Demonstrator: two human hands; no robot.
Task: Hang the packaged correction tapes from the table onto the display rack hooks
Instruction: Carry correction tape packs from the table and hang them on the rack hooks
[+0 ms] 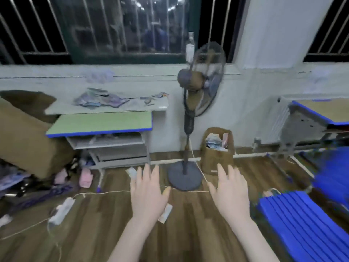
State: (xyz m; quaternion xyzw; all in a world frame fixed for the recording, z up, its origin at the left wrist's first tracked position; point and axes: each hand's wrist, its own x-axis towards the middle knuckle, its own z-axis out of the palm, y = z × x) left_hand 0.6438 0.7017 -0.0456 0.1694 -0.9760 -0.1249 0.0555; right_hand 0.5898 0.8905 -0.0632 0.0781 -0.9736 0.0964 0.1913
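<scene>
Hovering: both hands, left (149, 193) and right (231, 191), spread, empty | packets (102, 100) on counter (105, 108), blurry, probably | lift by hang-hole

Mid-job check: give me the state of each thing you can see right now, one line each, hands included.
left hand: open, fingers spread, holding nothing
right hand: open, fingers spread, holding nothing
standing fan: upright on the floor; blurred, spinning or not cannot be told
cardboard box: open-topped, packets inside
desk: upright, top bare
table behind it: strewn with packages, too blurred to identify
power strip: lying on the floor, cord attached
</scene>
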